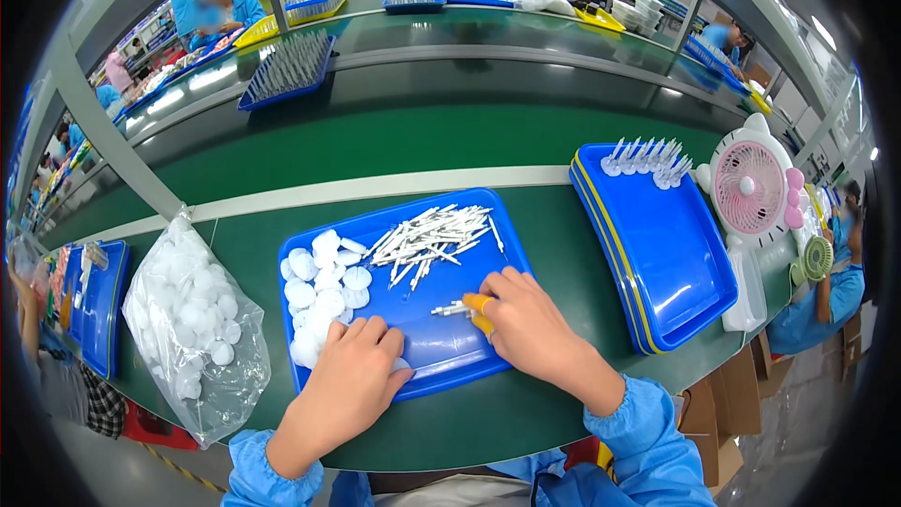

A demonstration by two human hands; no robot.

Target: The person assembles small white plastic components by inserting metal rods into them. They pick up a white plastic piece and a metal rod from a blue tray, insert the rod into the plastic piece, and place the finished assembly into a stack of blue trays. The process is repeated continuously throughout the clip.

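A blue tray [450, 377] lies in front of me on the green table. White round plastic pieces [328, 277] are heaped along its left side, and thin white rods [432, 239] lie in a loose pile at its far middle. My left hand [355, 361] is over the near left corner, fingers curled, with the edge of a white piece showing between thumb and forefinger. Orange finger covers are on my right hand [516, 319]. It pinches a few thin rods [452, 308] just above the tray floor, their ends pointing left.
To the left sits a clear bag [192, 319] of white round pieces. On the right, stacked blue and yellow trays [657, 272] carry upright assembled pieces [648, 160], beside a pink-and-white fan [749, 186]. Across a belt [394, 122] stands another filled tray [289, 66]; co-workers sit beyond.
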